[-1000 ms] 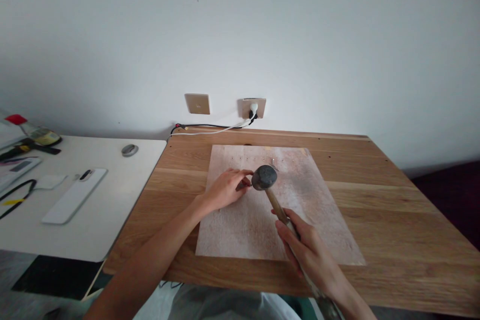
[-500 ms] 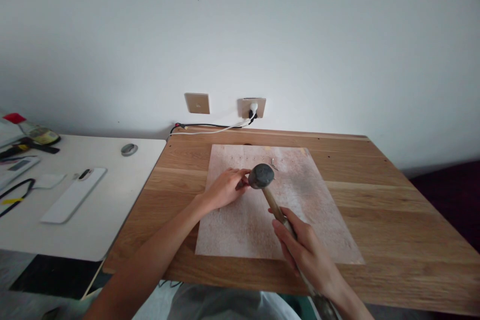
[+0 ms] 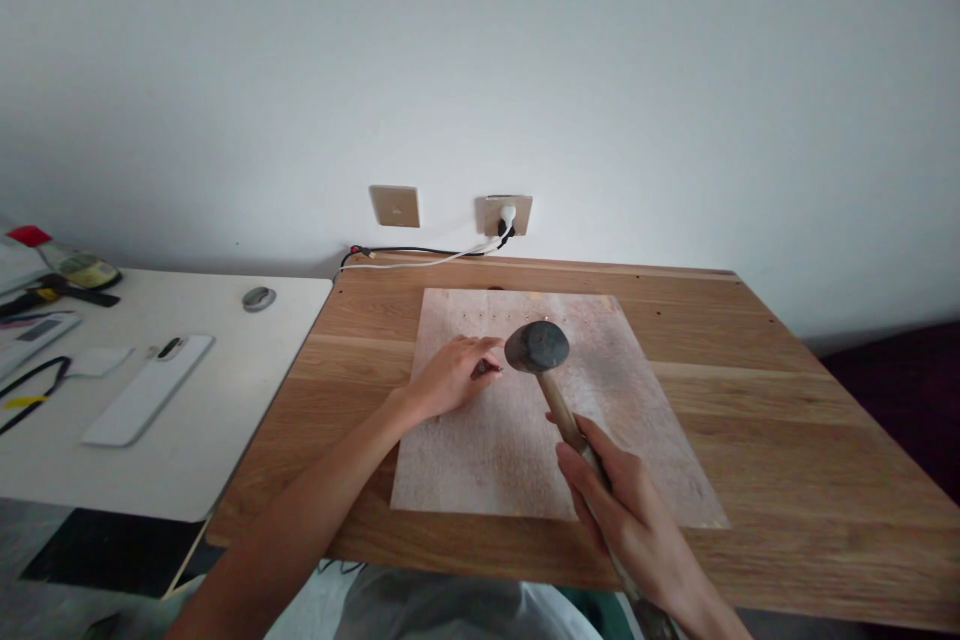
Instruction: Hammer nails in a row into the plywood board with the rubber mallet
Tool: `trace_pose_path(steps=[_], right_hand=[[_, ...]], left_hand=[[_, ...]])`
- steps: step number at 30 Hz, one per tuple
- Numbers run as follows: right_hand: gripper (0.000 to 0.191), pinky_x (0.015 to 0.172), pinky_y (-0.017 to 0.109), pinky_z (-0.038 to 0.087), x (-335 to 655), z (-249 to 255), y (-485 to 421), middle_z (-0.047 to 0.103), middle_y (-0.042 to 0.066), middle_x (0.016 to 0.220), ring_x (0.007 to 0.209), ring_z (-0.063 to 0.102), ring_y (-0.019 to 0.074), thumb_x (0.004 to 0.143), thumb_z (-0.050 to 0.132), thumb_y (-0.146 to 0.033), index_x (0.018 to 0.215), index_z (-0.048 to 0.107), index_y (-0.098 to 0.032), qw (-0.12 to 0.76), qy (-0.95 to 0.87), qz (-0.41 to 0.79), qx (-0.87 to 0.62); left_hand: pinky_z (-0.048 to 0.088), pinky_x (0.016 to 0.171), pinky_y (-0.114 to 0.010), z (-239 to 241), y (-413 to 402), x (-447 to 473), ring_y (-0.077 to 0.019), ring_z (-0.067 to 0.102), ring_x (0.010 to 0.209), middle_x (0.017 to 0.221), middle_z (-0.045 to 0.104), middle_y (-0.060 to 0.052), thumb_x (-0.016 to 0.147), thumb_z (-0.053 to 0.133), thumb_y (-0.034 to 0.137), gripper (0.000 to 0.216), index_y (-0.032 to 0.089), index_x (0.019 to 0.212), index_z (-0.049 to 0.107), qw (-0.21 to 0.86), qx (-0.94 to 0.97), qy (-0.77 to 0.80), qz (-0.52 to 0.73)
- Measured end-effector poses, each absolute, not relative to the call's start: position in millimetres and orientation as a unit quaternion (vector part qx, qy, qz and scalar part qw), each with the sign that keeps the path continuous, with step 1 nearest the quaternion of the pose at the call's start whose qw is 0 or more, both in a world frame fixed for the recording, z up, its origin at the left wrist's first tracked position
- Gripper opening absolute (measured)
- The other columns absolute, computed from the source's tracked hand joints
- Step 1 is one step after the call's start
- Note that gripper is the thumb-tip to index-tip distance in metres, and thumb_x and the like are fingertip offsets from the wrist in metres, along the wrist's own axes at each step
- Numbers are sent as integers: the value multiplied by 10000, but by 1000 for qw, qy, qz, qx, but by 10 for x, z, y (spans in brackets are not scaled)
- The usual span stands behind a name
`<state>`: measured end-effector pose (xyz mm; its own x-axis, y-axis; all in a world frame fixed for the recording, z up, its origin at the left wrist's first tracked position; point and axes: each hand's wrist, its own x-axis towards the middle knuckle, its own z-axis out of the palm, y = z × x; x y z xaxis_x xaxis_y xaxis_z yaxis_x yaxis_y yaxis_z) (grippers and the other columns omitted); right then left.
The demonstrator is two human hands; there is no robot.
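Observation:
My right hand (image 3: pixel 626 495) is closed around the wooden handle of a rubber mallet (image 3: pixel 538 347), whose dark head hangs over the board. Resting on the board's left part, my left hand (image 3: pixel 459 375) has its fingers curled together around a small dark piece (image 3: pixel 486 368), too little of which shows to name. The mallet head is just right of those fingers, with a gap between. Beneath both hands lies a pale, pinkish-brown board (image 3: pixel 510 465), with a row of small marks or holes near its far edge. A small metal thing there is mostly hidden behind the mallet head.
The board lies on a wooden table (image 3: pixel 750 420) against the wall. Cables (image 3: pixel 427 263) run along its back edge to a wall socket (image 3: pixel 508 217). On the white table (image 3: pixel 187 460) at left are a phone (image 3: pixel 150 395), a tape roll (image 3: pixel 259 299) and a red-capped bottle (image 3: pixel 79 265).
The mallet head has shifted right, away from my left fingers, and now covers most of the small metal thing. My right hand moved slightly right with it. My left hand has stayed nearly still.

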<state>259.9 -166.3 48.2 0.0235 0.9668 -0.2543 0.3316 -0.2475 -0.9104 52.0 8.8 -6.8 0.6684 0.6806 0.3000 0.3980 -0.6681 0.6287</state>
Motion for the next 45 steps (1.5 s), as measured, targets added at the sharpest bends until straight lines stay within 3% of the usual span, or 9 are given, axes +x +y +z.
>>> trace_pose_path(steps=[3,6,9,13,19,25,32,40,45], right_hand=[[567,359,215,336,2605,447,-1663,460,-78,507,385,431,115,1013,465,-657,1211,609,-145,300,-541,468,-631],[587,370,235,358,2606,403,-1678,472,-70,498,386,452,135,1015,459,-654,1251,614,-139,276,-547,461,-641],[616,397,243,378,2585,384,-1709,493,-62,528,421,475,147,1011,474,-650,1332,596,-139,299,-549,436,-647],[572,457,254,424,2549,380,-1703,508,-48,537,467,509,161,1005,493,-644,1264,645,-157,322,-568,402,-643],[571,437,253,403,2540,385,-1692,497,-55,519,445,488,157,1035,446,-628,1283,622,-144,305,-568,422,-638],[526,565,276,517,2562,321,-1702,638,21,657,625,632,208,991,526,-626,1204,671,-167,328,-584,361,-649],[593,383,239,369,2732,244,-1727,482,-86,486,387,453,139,1012,474,-633,1315,569,-133,344,-502,425,-670],[561,389,260,422,3137,177,-1740,493,-86,477,387,498,158,967,504,-672,1208,599,-175,358,-465,369,-721],[618,356,262,419,3186,165,-1725,509,-84,510,386,487,159,956,520,-654,1321,584,-159,370,-445,379,-722]], left_hand=[[547,986,-406,-55,83,524,-247,738,1020,1056,791,-68,903,705,105,409,178,1299,631,262,873,320,259],[547,979,-424,-20,67,531,-264,720,1037,1082,788,-81,901,647,95,408,164,1303,636,266,869,330,256],[534,1009,-461,8,53,528,-273,706,1033,1089,789,-62,939,589,186,372,218,1305,644,274,870,319,258],[540,986,-497,-13,59,521,-291,700,1013,1101,787,-33,902,576,251,432,315,1326,630,276,869,314,263],[529,983,-500,-18,64,528,-301,706,1015,1071,791,-33,889,575,261,424,309,1306,638,294,860,320,268],[540,980,-507,-48,71,522,-311,705,1050,1141,783,-55,874,605,232,460,286,1331,628,276,867,317,268],[560,966,-402,-116,90,520,-228,742,994,1002,785,-57,923,687,146,303,192,1220,644,257,876,308,269],[562,948,-383,-145,93,506,-211,732,989,1012,784,-33,902,705,116,375,217,1255,627,242,882,297,275],[564,938,-385,-112,83,510,-211,727,970,992,783,-28,899,730,130,345,215,1222,645,248,881,299,272]])
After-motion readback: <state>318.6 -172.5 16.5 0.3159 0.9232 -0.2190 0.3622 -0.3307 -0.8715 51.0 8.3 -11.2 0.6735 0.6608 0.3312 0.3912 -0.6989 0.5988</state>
